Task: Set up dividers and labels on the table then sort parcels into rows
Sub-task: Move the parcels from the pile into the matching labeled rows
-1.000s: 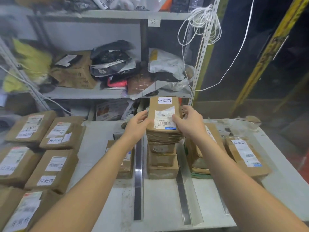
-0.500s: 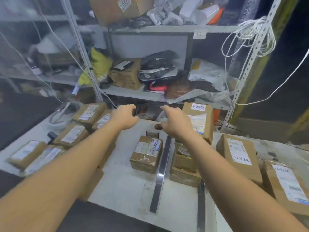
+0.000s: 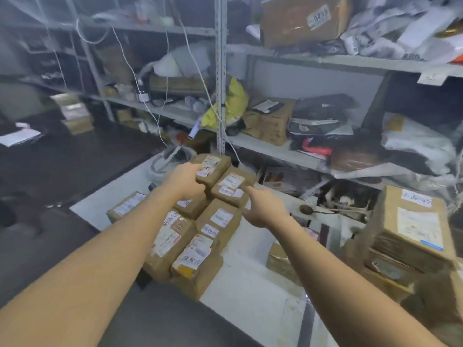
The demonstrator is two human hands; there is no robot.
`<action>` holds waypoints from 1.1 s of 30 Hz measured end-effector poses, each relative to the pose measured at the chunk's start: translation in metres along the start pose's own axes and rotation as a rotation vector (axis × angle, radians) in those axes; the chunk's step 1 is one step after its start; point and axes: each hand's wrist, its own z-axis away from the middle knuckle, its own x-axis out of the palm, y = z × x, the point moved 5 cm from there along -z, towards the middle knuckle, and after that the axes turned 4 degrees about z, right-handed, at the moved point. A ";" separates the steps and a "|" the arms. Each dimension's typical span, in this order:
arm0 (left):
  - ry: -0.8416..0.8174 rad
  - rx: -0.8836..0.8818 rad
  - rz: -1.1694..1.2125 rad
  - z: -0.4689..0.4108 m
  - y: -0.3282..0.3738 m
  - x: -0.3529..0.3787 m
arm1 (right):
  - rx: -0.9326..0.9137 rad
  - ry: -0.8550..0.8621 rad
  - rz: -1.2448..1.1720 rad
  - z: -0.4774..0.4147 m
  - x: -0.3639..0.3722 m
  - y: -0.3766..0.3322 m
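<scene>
Metal shelving (image 3: 221,71) crammed with boxes and bags filled the background. Below it ran the white table (image 3: 250,284), its left end covered by a cluster of brown labelled parcels (image 3: 190,246) lying flat and touching one another. A stack of parcels (image 3: 411,234) stood well apart at the right. A dark divider strip (image 3: 306,321) lay on the tabletop between the two groups. The left hand (image 3: 186,180) gripped the near end of the farthest parcel (image 3: 215,166) — fingers curled over its edge. The right hand (image 3: 265,209) was loose, its forefinger touching the corner of the neighbouring parcel (image 3: 231,185).
</scene>
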 end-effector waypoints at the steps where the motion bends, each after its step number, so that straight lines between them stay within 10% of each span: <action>1: -0.015 0.010 -0.031 -0.008 -0.017 -0.003 | 0.016 -0.011 -0.006 -0.010 0.003 -0.011; 33: -0.259 0.047 0.137 -0.297 -0.201 0.131 | 0.679 -0.049 -0.531 -0.280 0.150 -0.042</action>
